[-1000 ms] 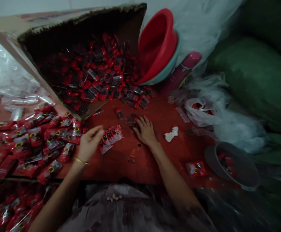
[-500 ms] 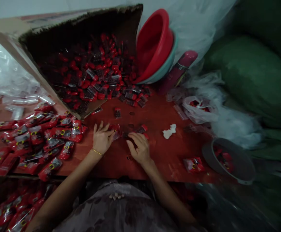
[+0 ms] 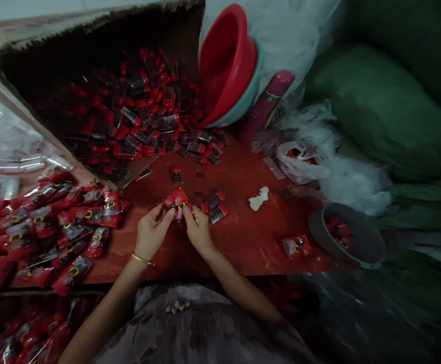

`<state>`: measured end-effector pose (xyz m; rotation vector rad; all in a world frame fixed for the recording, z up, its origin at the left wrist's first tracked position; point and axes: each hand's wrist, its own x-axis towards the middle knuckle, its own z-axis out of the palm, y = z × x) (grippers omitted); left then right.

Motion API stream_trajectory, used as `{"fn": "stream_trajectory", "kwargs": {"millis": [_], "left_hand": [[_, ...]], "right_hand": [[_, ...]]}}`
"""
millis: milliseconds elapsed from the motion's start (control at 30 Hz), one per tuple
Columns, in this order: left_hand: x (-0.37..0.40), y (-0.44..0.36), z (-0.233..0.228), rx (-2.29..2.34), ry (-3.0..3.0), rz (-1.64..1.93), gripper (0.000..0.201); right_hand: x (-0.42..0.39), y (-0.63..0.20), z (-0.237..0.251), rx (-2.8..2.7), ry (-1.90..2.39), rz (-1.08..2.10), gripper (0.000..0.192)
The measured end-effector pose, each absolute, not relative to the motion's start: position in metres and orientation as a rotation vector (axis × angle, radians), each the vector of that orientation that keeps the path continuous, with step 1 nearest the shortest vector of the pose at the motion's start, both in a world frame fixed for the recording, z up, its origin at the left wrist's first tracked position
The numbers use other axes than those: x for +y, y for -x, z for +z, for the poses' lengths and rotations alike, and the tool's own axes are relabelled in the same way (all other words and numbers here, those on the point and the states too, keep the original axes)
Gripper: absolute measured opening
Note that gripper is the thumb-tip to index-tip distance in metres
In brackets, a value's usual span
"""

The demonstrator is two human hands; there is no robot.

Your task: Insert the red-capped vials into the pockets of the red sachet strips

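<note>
Between my two hands is a small red printed plastic packet (image 3: 178,198), gripped by its near edge just above the table. My left hand (image 3: 152,231), with a gold bangle at the wrist, pinches its left side between thumb and fingers. On the other side my right hand (image 3: 198,231) pinches it too. Whether anything is inside the packet I cannot tell. Just right of my right hand lie a few small clear containers with red caps and dark contents (image 3: 216,206). Another such container (image 3: 176,176) lies beyond the packet.
A tipped cardboard box (image 3: 4,76) spills many red-capped containers. Filled red packets (image 3: 38,222) are heaped at left. Red and teal basins (image 3: 228,65), a pink spray can (image 3: 268,103), a white scrap (image 3: 258,198), a loose packet (image 3: 297,246) and a grey bowl (image 3: 372,242) stand rightward.
My hands have come together, the right moving left from beside the small containers. Both now hold the red packet, which is raised and turned. The whole view has shifted slightly.
</note>
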<state>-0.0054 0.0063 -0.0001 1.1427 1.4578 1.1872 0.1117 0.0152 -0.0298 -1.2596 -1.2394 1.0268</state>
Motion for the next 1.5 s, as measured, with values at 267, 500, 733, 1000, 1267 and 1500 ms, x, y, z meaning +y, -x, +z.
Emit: {"fn": "stream_trajectory", "kwargs": {"millis": [267, 500, 733, 1000, 1267, 1500], "left_hand": [[0.003, -0.002, 0.005, 1.277, -0.448, 1.284, 0.035], [0.013, 0.008, 0.018, 1.242, -0.26, 1.252, 0.041], [0.011, -0.001, 0.007, 1.202, -0.302, 1.205, 0.04], [0.008, 0.002, 0.007, 1.18, -0.29, 1.189, 0.039], [0.005, -0.008, 0.007, 1.228, -0.635, 1.211, 0.034], [0.001, -0.006, 0.019, 1.236, -0.962, 1.132, 0.021]], "right_hand": [[0.015, -0.117, -0.025, -1.714, 1.442, 0.609, 0.037], [0.003, -0.162, -0.033, -2.101, 1.727, 0.142, 0.035], [-0.023, -0.189, -0.05, -1.974, 1.71, 0.004, 0.04], [-0.017, -0.194, -0.046, -2.137, 1.663, 0.121, 0.033], [-0.041, -0.193, 0.007, -1.716, 1.309, 1.166, 0.017], [-0.03, -0.184, 0.011, -1.369, 1.198, 1.674, 0.022]]}}
